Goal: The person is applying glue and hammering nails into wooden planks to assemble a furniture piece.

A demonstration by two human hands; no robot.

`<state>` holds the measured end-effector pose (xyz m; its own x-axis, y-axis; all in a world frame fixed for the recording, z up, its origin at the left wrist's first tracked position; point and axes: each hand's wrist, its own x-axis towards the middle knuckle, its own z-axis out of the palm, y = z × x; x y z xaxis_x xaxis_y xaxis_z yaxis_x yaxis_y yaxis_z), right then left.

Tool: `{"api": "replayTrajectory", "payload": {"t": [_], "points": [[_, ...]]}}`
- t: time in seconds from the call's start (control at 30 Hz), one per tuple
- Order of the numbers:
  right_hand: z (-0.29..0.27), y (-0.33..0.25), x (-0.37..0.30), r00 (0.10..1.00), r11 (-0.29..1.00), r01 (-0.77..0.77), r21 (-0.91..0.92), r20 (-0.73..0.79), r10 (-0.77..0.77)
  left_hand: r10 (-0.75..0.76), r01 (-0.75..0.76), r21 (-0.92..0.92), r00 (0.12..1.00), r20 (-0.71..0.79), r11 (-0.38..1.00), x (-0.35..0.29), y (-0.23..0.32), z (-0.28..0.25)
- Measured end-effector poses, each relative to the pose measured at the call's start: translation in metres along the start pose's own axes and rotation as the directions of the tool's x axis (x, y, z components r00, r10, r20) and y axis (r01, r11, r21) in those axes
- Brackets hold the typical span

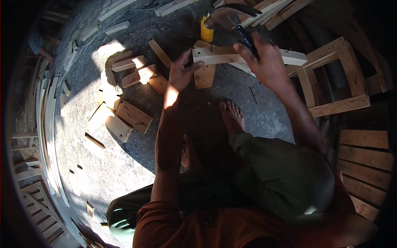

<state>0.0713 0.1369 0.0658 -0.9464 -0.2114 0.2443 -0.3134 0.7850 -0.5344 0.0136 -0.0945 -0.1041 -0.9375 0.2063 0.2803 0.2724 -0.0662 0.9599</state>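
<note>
Left hand (180,71), near eleven o'clock, pinches the wooden strip (225,56) by its end; right hand (266,62), past one, curls round the hammer (228,19)

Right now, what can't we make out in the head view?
Head view: lower end of the hammer handle, hidden by the right hand.
Head view: middle of the plank, behind that hand.
Head view: what the other person handles, too small and dim.
</note>
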Motion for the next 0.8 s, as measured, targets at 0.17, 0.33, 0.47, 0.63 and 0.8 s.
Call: {"api": "replayTrajectory", "payload": {"t": [0.17,0.33,0.47,0.63,0.8], "points": [[0.020,0.060,0.033,0.989,0.988,-0.149,-0.044,-0.011,0.149,-0.067,0.065,0.025,0.995,0.072,0.998,0.010,0.004,-0.006],[0.044,0.101,0.044,0.980,0.986,-0.158,-0.050,0.110,0.163,-0.199,0.195,0.041,0.967,0.157,0.980,0.007,0.000,-0.004],[0.041,0.110,0.042,0.988,0.991,-0.132,-0.040,0.074,0.134,-0.155,0.150,0.047,0.977,0.145,0.988,0.010,-0.007,0.004],[0.039,0.109,0.044,0.986,0.991,-0.128,-0.040,0.104,0.131,-0.226,0.220,0.054,0.960,0.168,0.974,0.019,-0.012,0.008],[0.040,0.108,0.050,0.992,0.995,-0.076,-0.069,0.098,0.082,-0.125,0.117,0.063,0.980,0.152,0.991,0.022,-0.018,0.010]]}}
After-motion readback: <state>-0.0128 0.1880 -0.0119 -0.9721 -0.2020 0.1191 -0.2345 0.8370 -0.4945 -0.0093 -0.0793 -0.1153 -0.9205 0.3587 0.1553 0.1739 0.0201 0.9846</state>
